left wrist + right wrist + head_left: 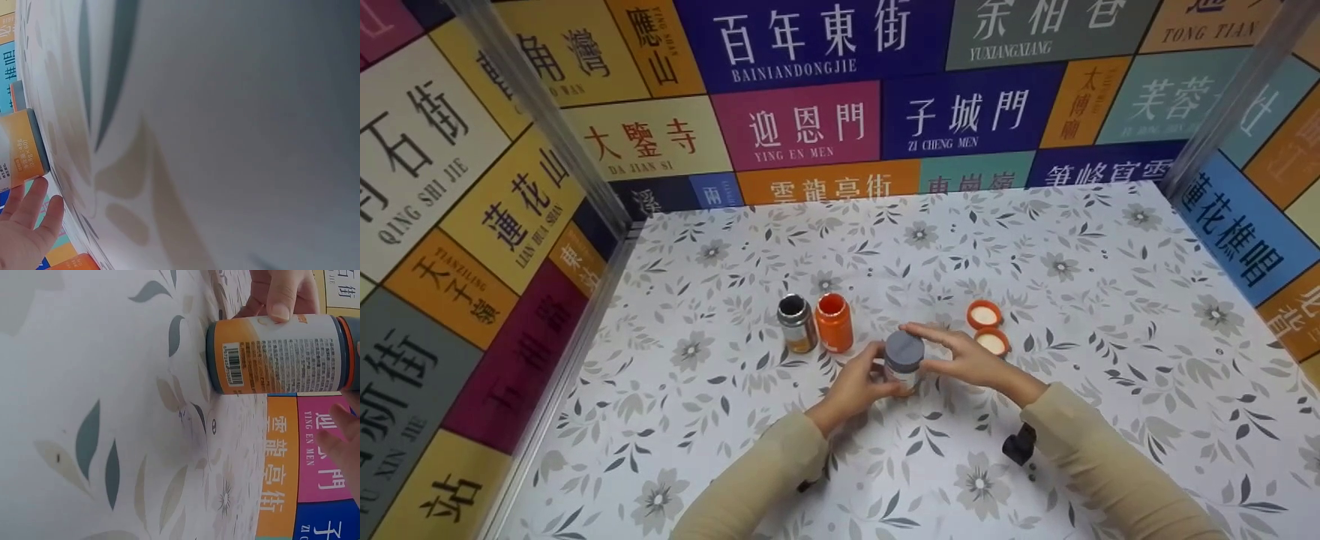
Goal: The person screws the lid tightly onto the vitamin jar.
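Below centre, the capped bottle (275, 355) is held in the left grip (853, 388), seemingly for steadiness, its lid (904, 350) pinched by the right grip (969, 357).

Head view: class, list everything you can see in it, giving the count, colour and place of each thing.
Grey-lidded bottle: one, grey with white-and-orange label, upright between the hands
Open grey bottle: one, grey with orange on its label, left of the orange one
Open orange bottle: one, orange, beside the grey one
Orange caps: two, orange with pale insides, on the table beyond the right hand
Table: one, white with grey-and-beige floral print, under everything
Wall panels: many, multicoloured with lettering, left, back and right
Corner posts: two, pale grey, at wall corners
Black device: one plainly visible, by the right sleeve
Sleeves: two, beige, on the forearms
Left hand: one, bare, gripping the bottle
Right hand: one, bare, at the lid
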A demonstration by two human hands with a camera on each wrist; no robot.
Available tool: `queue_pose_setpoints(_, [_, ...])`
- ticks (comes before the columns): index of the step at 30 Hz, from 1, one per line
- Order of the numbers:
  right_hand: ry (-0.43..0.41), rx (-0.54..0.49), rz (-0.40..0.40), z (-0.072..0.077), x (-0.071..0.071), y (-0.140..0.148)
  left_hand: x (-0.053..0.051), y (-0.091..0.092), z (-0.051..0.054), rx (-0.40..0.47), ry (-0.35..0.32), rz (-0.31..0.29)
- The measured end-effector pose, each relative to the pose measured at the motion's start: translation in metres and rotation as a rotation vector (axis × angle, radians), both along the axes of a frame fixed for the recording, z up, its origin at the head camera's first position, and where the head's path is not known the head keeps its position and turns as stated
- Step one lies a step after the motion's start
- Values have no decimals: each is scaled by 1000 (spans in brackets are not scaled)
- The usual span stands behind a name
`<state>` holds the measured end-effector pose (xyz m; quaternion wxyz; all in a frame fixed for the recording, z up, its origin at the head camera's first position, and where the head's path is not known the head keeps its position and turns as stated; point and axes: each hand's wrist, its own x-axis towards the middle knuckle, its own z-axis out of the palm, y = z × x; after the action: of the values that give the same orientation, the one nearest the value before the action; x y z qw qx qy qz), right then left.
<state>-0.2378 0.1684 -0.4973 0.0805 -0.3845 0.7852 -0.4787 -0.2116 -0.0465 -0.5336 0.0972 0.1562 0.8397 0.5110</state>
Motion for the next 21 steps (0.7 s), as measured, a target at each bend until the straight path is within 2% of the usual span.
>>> queue_pose_setpoints(7, [60, 42, -80, -1, 0, -5, -1, 0, 0, -17, -14, 7])
queue_pose_setpoints(10, [79, 19, -131, -3, 1, -10, 0, 0, 1, -16, -11, 8])
queue_pose_setpoints(17, [46, -36, -300, -8, 7, -21, -1, -1, 1, -18, -25, 16])
queue_pose_setpoints(19, [26, -27, -321, -7, 8, -23, -1, -1, 1, -18, -30, 17])
queue_pose_setpoints(21, [2, -15, -308, -5, 8, -22, -1, -1, 1, -18, -27, 14])
